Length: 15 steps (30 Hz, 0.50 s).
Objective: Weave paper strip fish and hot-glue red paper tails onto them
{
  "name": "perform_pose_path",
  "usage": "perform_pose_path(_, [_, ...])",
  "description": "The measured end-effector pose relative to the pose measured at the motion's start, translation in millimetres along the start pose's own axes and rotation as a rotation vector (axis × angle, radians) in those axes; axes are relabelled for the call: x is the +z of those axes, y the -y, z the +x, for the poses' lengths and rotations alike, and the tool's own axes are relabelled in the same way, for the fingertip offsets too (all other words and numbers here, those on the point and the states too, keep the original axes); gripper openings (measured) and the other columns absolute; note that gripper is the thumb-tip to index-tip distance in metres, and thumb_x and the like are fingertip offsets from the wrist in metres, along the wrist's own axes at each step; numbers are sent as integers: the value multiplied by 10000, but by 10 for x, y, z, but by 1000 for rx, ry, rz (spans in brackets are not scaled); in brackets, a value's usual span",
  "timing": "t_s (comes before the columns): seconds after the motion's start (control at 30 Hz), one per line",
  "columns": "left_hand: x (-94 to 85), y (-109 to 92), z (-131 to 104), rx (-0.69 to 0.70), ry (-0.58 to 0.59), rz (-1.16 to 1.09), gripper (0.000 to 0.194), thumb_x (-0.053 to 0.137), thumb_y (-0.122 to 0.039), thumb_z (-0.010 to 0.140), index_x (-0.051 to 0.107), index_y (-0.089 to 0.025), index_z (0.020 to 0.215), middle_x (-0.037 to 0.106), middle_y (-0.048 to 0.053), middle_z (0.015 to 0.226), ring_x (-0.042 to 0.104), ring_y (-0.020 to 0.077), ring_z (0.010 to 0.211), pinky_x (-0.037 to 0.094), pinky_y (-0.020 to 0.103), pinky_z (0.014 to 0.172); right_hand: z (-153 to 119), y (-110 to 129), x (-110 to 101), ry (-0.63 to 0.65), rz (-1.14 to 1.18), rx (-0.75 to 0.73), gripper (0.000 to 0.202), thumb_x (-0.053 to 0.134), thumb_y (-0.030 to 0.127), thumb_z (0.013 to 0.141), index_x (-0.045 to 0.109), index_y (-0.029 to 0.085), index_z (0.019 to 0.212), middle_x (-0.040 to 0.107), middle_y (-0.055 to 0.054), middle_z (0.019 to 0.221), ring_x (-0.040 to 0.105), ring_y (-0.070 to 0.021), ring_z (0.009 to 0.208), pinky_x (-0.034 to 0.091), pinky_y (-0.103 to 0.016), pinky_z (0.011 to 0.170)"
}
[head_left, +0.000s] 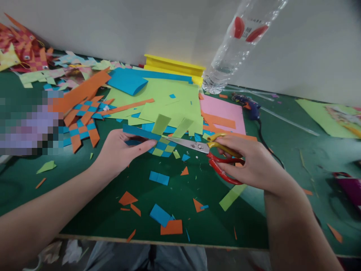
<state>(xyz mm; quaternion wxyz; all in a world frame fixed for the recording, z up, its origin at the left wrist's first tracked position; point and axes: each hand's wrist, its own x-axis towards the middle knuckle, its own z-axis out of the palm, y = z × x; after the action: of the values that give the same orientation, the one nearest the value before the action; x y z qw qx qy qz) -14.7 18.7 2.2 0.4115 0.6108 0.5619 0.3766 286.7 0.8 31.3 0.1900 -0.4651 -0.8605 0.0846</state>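
My left hand pinches a woven paper piece of blue and green strips, with loose strip ends standing up from it. My right hand grips a pair of scissors with one yellow and one red handle loop. The scissor blades point left, their tips at the base of the upright green strips. Whether the blades are cutting into the paper I cannot tell. Below the hands lie a blue scrap, an orange scrap and a green strip.
Green paper sheets and a pink sheet lie behind the hands. A water bottle stands at the back. Orange-and-blue woven pieces are at left, and a glue gun with a cord at right. The table's front edge is near me.
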Motion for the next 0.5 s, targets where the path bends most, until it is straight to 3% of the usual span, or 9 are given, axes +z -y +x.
perform_pose_path(0.5, [-3,-36,-2,42,13,29,214,747,-444,700,763,-257,803,758,-6,838,708,220,818,577,264,734,-3,-4,22,26,28,55,257,612,306,781,605,208,1019,673,-78,1011,642,-216,856,519,-323,686])
